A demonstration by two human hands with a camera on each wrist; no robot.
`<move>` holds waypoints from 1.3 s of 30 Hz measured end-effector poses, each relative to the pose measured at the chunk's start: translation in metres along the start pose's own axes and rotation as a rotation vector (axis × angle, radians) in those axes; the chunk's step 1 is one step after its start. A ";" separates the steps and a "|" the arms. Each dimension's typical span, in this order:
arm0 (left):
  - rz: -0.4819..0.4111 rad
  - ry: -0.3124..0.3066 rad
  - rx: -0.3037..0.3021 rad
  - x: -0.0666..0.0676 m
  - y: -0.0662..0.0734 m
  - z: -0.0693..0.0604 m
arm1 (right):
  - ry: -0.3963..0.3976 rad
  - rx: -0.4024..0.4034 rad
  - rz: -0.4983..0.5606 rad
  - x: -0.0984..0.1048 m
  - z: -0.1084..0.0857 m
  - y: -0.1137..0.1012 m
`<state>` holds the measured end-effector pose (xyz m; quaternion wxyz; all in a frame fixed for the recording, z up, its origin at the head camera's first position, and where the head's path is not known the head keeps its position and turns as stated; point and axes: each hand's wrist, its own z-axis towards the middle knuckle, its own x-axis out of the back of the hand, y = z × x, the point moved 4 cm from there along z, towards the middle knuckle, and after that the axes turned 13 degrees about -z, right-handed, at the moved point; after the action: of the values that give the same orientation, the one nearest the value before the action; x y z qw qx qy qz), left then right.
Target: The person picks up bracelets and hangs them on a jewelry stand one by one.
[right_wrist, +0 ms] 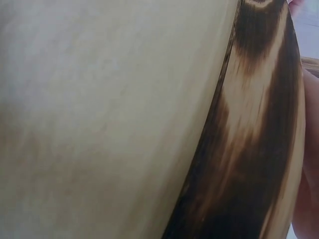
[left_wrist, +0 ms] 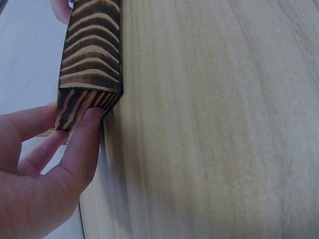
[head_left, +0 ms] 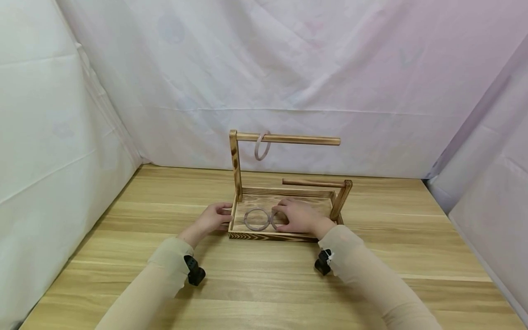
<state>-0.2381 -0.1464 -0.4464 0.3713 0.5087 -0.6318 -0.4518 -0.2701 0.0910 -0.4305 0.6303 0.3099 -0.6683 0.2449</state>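
Observation:
A wooden tray (head_left: 264, 236) with two upright posts and horizontal bars stands on the table. My left hand (head_left: 213, 217) touches its left end; in the left wrist view the fingertips of the left hand (left_wrist: 55, 164) rest against the tray's striped end (left_wrist: 82, 102). My right hand (head_left: 300, 216) is inside the tray, its fingers curved round a translucent ring (head_left: 274, 221) that they partly cover. Beside it a second ring (head_left: 256, 230) lies flat. In the right wrist view the right hand (right_wrist: 310, 159) shows only at the edge, behind the tray's side wall (right_wrist: 239, 149).
A ring (head_left: 256, 149) hangs on the tall post's upper bar (head_left: 305, 139). A lower bar (head_left: 313, 183) extends left from the short right post (head_left: 341, 200). Pale cloth (head_left: 288, 82) hangs behind and at both sides of the wood-grain table (head_left: 255, 279).

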 end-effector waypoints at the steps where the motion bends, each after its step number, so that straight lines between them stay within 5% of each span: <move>1: 0.000 -0.001 -0.002 0.000 0.000 0.000 | 0.001 0.001 -0.001 0.000 0.001 0.000; 13: -0.033 -0.045 -0.039 0.004 -0.003 0.002 | 0.002 0.003 -0.030 0.002 0.005 -0.005; 23: 0.007 0.010 0.012 -0.003 0.005 -0.005 | 0.000 0.012 -0.003 0.002 0.008 -0.006; 39: 0.001 0.016 0.005 -0.001 0.001 -0.001 | -0.041 -0.087 0.268 0.008 0.001 0.005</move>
<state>-0.2368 -0.1456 -0.4450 0.3752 0.5128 -0.6303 -0.4461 -0.2747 0.0927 -0.4223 0.5912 0.1954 -0.7262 0.2915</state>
